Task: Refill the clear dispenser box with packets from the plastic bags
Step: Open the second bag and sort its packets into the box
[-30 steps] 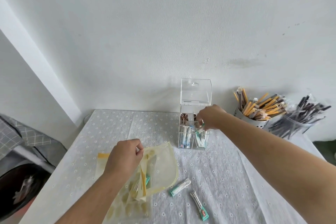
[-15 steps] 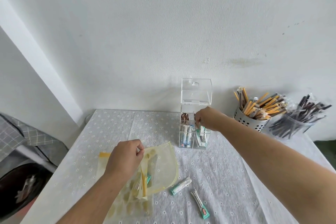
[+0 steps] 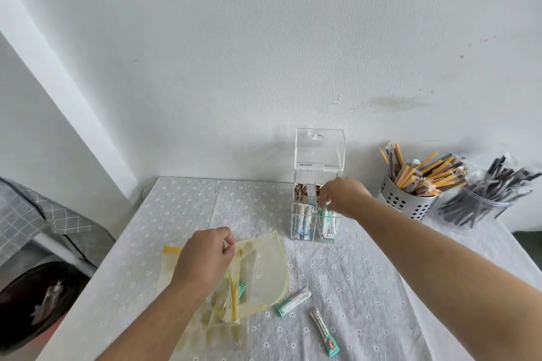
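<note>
Grey floral tablecloth [image 3: 352,287], white wall [image 3: 264,53]; left hand [image 3: 202,258] pinches bag [image 3: 264,267], right hand [image 3: 343,195] pinches packet [image 3: 324,212].

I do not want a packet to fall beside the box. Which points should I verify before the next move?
1. Hinged lid of the clear acrylic dispenser box raised: ok.
2. Right hand over the front right compartment: ok.
3. White-and-teal packet at its fingertips released: cannot tell.
4. Left hand pinches the yellow translucent plastic bag: ok.
5. Loose packet beside the bag and loose packet nearer me, both on the grey dotted tablecloth, put away: not ok.
</note>
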{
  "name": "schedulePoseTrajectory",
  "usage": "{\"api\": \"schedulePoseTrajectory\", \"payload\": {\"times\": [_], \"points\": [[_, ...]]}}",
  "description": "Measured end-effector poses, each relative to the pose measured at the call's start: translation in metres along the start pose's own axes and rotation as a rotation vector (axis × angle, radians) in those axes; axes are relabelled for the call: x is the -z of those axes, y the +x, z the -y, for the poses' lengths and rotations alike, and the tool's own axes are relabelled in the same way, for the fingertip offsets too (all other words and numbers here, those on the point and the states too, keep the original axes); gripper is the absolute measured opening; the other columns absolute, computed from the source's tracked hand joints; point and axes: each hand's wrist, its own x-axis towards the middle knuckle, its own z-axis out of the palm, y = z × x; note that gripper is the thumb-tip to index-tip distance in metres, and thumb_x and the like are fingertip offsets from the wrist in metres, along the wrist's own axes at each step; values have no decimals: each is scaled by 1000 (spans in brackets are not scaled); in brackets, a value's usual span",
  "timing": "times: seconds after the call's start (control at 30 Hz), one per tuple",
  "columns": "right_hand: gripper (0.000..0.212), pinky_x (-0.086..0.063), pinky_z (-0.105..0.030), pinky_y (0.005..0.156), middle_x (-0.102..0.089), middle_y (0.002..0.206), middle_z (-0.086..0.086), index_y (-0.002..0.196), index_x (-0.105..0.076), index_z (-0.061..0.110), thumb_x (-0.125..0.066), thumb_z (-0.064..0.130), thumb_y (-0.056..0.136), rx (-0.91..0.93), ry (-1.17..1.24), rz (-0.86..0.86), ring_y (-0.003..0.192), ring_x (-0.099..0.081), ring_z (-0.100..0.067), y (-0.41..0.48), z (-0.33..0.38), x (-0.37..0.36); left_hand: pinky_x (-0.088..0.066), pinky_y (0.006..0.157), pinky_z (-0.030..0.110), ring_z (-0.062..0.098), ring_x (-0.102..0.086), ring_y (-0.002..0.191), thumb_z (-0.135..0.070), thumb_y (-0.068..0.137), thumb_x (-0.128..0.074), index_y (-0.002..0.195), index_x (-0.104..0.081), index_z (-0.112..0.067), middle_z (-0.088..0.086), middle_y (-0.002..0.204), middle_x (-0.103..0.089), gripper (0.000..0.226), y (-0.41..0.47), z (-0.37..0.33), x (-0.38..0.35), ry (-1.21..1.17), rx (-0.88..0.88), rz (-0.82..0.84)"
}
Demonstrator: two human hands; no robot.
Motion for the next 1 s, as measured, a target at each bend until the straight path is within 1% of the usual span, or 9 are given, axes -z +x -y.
{"api": "schedulePoseTrajectory", "payload": {"times": [0.13,0.3,0.43,0.57,0.63,0.8,0.9,0.97,1.0], "points": [[25,-57,-33,77,-70,104,4,107,-68,27,-64,18,85,-24,-53,34,95,-66,-20,-2,0,-10,-44,53,25,14,-51,50,-18,86,-61,80,-67,-18,-6,52,-52,9,-2,1,-2,-6,8,6],[20,-48,-27,63,-73,99,-1,99,-72,19,-62,14,82,-92,18,31,91,-69,-21,0,4,-16,-43,53,24,12,-52,50,-20,87,-60,83,-67,-19,-7,52,-52,8,-1,2,-2,17,13,12],[13,-50,-28,67,-71,93,0,95,-71,19,-63,19,85,-115,32,43,85,-66,-21,2,6,-19,-46,53,26,13,-54,52,-20,87,-60,83,-67,-21,-6,53,-53,8,-1,3,-1,25,18,5],[15,-56,-32,75,-72,96,1,97,-72,24,-62,21,86,-97,68,-32,87,-67,-20,-2,2,-12,-39,50,21,12,-55,54,-22,87,-60,83,-67,-22,-7,52,-52,8,2,2,-1,44,19,-6],[17,-58,-33,74,-72,96,1,96,-72,26,-59,20,87,-88,128,-93,84,-67,-20,-5,0,-6,-38,50,20,13,-55,56,-22,86,-61,82,-67,-22,-7,52,-52,7,3,2,0,49,23,-8],[16,-59,-34,74,-74,90,4,93,-73,22,-58,19,88,-57,436,-300,78,-67,-15,-33,7,28,-44,53,23,16,-61,60,-19,85,-62,79,-67,-20,-8,53,-54,8,4,0,2,-10,47,-20],[12,-54,-20,66,-70,80,4,91,-74,16,-63,14,85,60,689,-272,61,-60,-6,-66,43,47,-44,53,22,17,-64,63,-18,85,-61,80,-68,-19,-8,56,-56,8,2,-3,5,-42,49,-38],[11,-48,-8,58,-68,74,4,91,-73,13,-65,12,84,178,721,-143,56,-60,-3,-85,75,47,-45,53,22,17,-64,62,-18,85,-61,80,-68,-19,-8,56,-56,9,0,-4,7,-61,40,-51],[12,-49,-7,58,-70,74,1,92,-73,12,-65,11,83,234,712,-66,58,-63,-6,-92,92,41,-46,54,23,17,-64,61,-18,85,-61,80,-68,-18,-8,54,-55,8,-1,-2,7,-68,37,-56]]}}
